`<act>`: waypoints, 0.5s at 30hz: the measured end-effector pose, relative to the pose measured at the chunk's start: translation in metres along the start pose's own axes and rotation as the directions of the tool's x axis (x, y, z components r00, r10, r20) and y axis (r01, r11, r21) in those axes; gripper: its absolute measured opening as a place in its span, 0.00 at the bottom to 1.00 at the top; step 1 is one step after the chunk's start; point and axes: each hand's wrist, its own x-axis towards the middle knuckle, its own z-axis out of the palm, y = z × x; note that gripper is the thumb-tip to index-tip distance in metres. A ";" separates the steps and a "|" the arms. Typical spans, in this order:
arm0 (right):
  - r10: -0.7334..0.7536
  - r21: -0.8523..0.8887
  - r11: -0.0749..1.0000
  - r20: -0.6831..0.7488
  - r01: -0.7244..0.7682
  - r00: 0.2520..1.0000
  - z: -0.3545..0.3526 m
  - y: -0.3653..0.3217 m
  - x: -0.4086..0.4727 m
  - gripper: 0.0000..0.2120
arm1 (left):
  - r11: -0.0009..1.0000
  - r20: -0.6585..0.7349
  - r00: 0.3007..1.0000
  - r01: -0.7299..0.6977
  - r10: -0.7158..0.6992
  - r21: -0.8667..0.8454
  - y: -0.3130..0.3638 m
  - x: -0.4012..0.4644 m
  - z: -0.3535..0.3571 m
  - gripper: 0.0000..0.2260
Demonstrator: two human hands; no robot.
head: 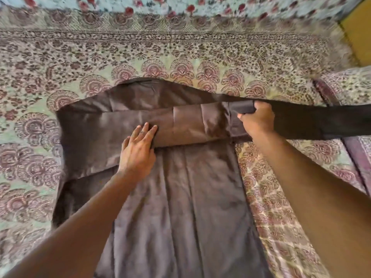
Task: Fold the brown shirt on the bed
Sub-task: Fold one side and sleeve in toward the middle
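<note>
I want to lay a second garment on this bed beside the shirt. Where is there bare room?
Bare patterned bedspread lies beyond the brown cotton shirt, toward the floral-print cloth, and left of the shirt. The right strip is narrow, crossed by the sleeve the right hand grips. The left hand presses the shirt's middle.

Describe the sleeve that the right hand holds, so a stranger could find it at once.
On the patterned bedspread lies the brown shirt. The right hand grips its sleeve, which stretches off to the right. Unlike the other sleeve, folded flat across the chest, this one looks darker and lifted.
</note>
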 end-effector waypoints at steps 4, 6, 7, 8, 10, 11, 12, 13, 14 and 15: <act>0.120 0.039 0.992 -0.001 -0.120 0.993 0.002 0.021 0.035 0.20 | 0.996 0.034 0.999 -0.014 0.011 0.085 0.015 0.010 0.022 0.32; 0.154 0.009 0.988 0.000 -0.154 0.988 0.005 0.031 0.046 0.22 | 0.993 0.018 1.000 -0.020 0.018 0.120 0.019 0.012 0.030 0.32; 0.150 -0.022 0.988 -0.006 -0.150 0.989 0.008 0.036 0.047 0.22 | 0.991 0.013 1.000 -0.021 0.020 0.132 0.021 0.014 0.034 0.33; 0.117 -0.081 0.990 -0.024 -0.119 0.993 0.012 0.040 0.046 0.22 | 0.990 0.005 1.000 -0.024 0.023 0.141 0.022 0.015 0.036 0.33; -0.045 -0.258 0.966 -0.084 0.022 0.995 0.021 0.044 0.031 0.21 | 0.988 -0.017 0.999 -0.030 0.033 0.154 0.024 0.018 0.041 0.33; -0.175 -0.320 0.937 -0.082 0.141 0.981 0.026 0.045 0.019 0.21 | 0.987 -0.023 0.999 -0.029 0.034 0.159 0.025 0.018 0.044 0.34; -0.315 -0.336 0.898 -0.039 0.284 0.948 0.035 0.046 0.007 0.20 | 0.986 -0.023 0.999 -0.030 0.034 0.165 0.026 0.019 0.045 0.34; -0.434 -0.327 0.844 0.048 0.425 0.900 0.043 0.048 -0.006 0.20 | 0.984 -0.019 0.999 -0.034 0.038 0.173 0.028 0.019 0.046 0.35; -0.508 -0.311 0.789 0.157 0.531 0.847 0.052 0.051 -0.017 0.22 | 0.982 -0.009 0.999 -0.040 0.042 0.184 0.030 0.019 0.047 0.35; -0.527 -0.308 0.748 0.264 0.589 0.808 0.059 0.054 -0.026 0.25 | 0.979 0.007 0.999 -0.049 0.048 0.196 0.033 0.021 0.048 0.36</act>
